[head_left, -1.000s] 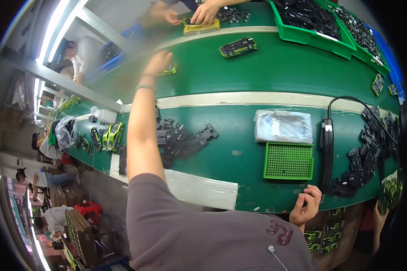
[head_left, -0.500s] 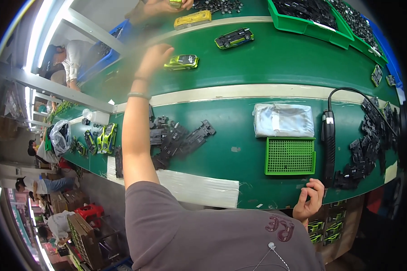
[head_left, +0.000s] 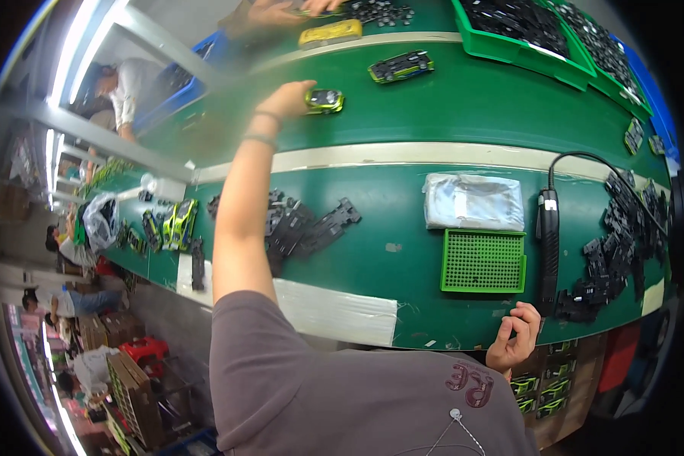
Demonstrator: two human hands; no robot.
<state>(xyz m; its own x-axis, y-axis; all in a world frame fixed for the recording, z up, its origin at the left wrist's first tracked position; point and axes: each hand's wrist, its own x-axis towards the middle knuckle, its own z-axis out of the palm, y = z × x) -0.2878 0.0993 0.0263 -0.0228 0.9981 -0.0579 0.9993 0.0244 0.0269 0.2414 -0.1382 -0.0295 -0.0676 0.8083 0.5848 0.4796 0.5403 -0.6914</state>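
Note:
My left hand (head_left: 290,99) reaches across the bench's raised divider, its fingers closed on the rear end of a lime-green toy car (head_left: 326,101). The car rests on the far green surface, its dark top facing up. Farther right lies an overturned toy car (head_left: 401,66), its black underside showing. Near the front edge of the bench, my right hand (head_left: 514,340) hovers with loosely bent fingers somewhat apart and nothing visible in them. It is nearest a black electric screwdriver (head_left: 548,251) and a green perforated tray (head_left: 483,261).
Black chassis parts lie in piles at left (head_left: 300,228) and right (head_left: 608,254). A plastic-wrapped packet (head_left: 474,201) sits behind the tray. Green bins (head_left: 536,55) of parts stand at far right. Across the bench, another person's hands (head_left: 277,11) work near a yellow car-shaped piece (head_left: 330,33).
My left hand has moved right and closed on the lime-green toy car, which is slightly turned. My right hand has hardly moved.

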